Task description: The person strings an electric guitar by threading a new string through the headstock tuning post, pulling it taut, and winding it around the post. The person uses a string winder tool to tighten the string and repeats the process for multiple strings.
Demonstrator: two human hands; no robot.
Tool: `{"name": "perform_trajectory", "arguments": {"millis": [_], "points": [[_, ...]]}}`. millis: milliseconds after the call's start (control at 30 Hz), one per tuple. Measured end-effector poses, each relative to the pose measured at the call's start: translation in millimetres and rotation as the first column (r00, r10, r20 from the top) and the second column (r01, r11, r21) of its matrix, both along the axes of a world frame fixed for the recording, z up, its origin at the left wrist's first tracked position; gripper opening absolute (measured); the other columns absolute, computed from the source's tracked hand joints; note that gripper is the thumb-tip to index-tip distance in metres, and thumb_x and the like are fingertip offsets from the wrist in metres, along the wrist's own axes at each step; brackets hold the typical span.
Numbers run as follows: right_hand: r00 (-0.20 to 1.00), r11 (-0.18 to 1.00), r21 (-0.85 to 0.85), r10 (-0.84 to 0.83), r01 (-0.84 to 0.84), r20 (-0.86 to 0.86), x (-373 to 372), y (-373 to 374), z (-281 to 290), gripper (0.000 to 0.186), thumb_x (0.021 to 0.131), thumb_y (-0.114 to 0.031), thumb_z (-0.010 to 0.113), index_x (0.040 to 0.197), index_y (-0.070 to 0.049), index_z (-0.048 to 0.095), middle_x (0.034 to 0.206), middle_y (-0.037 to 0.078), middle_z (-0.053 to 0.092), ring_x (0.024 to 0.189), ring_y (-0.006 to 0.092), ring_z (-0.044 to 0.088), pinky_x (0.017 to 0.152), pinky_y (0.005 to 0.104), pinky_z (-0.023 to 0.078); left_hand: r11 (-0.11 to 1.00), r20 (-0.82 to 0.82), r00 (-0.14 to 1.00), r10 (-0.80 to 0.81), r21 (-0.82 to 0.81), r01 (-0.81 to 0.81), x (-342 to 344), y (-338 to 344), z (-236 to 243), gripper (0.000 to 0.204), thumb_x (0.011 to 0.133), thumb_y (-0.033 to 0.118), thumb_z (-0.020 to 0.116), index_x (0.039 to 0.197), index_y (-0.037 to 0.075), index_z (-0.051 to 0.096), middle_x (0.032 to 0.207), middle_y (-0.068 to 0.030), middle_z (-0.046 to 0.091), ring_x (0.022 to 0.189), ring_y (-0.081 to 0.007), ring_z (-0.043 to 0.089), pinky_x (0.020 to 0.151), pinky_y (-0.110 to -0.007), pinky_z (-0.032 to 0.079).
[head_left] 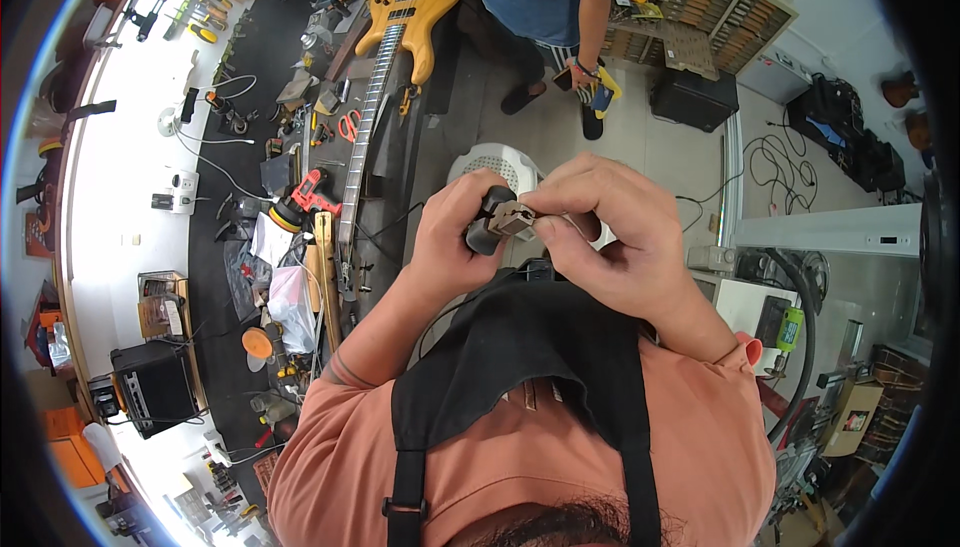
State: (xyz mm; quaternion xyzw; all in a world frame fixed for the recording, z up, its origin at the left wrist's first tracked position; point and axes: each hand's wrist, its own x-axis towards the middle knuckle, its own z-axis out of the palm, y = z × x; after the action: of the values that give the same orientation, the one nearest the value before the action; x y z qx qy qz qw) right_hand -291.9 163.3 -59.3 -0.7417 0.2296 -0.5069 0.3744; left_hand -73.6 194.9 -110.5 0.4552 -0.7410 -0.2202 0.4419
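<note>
Where hands nearly meet, pliers between

through my feed i see one compact hand tool, held up in midair near the middle of the frame. its grips are black and rounded, standing to the left; its blocky metal head, pale grey with a notched face, points toward the right of the frame. at the head's right edge i seem to catch a thin dark piece, pinched there, too small to make out.
</note>
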Motion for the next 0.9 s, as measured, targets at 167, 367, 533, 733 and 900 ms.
{"name": "perform_trajectory", "arguments": {"millis": [167,367,533,733,900], "points": [[0.994,0.994,0.003,0.106,-0.106,0.000,-9,-5,-5,0.021,0.085,0.008,0.075,0.104,0.000,0.075,0.090,0.009,0.073,0.068,0.0141,0.062,0.059,0.0280,0.044,0.982,0.028,0.987,-0.157,0.112,0.153,9,-1,6,0.038,0.074,-0.001,0.080,0.107,0.000,0.064,0.096,-0.0158,0.067,0.086,-0.0409,0.068,0.076,-0.040,0.053],[0.974,0.982,-0.030,0.181,-0.186,-0.134,-19,-13,-6,0.018,0.084,0.004,0.080,0.099,-0.002,0.073,0.085,0.008,0.071,0.072,0.0216,0.068,0.063,0.0326,0.049,0.840,-0.019,0.935,-0.355,0.431,0.328,23,-3,19,0.030,0.085,0.007,0.082,0.107,0.000,0.064,0.089,-0.0154,0.066,0.084,-0.0376,0.067,0.074,-0.040,0.052],[0.973,0.977,-0.097,0.172,-0.188,-0.157,-13,-12,-6,0.020,0.083,0.004,0.081,0.099,-0.005,0.074,0.085,0.006,0.072,0.072,0.0213,0.068,0.062,0.0322,0.049,0.816,-0.084,0.914,-0.396,0.424,0.393,26,-4,13,0.031,0.085,0.009,0.082,0.108,0.001,0.064,0.090,-0.0141,0.066,0.082,-0.0362,0.065,0.073,-0.040,0.052],[0.980,0.988,-0.030,0.146,-0.151,-0.132,-13,-3,2,0.020,0.083,-0.002,0.082,0.097,-0.008,0.069,0.085,0.006,0.068,0.075,0.0287,0.066,0.063,0.0400,0.049,0.886,-0.049,0.933,-0.357,0.299,0.354,19,-8,15,0.035,0.081,0.005,0.079,0.111,0.003,0.062,0.098,-0.0133,0.066,0.091,-0.0364,0.065,0.080,-0.041,0.051],[0.983,0.993,-0.045,0.102,-0.109,-0.150,-13,0,9,0.022,0.081,0.000,0.083,0.097,-0.007,0.069,0.085,0.007,0.068,0.073,0.0283,0.067,0.062,0.0388,0.049,0.908,-0.109,0.943,-0.313,0.256,0.331,13,-6,9,0.033,0.082,0.005,0.077,0.111,0.004,0.063,0.101,-0.0124,0.066,0.094,-0.0364,0.065,0.082,-0.042,0.051]]}}
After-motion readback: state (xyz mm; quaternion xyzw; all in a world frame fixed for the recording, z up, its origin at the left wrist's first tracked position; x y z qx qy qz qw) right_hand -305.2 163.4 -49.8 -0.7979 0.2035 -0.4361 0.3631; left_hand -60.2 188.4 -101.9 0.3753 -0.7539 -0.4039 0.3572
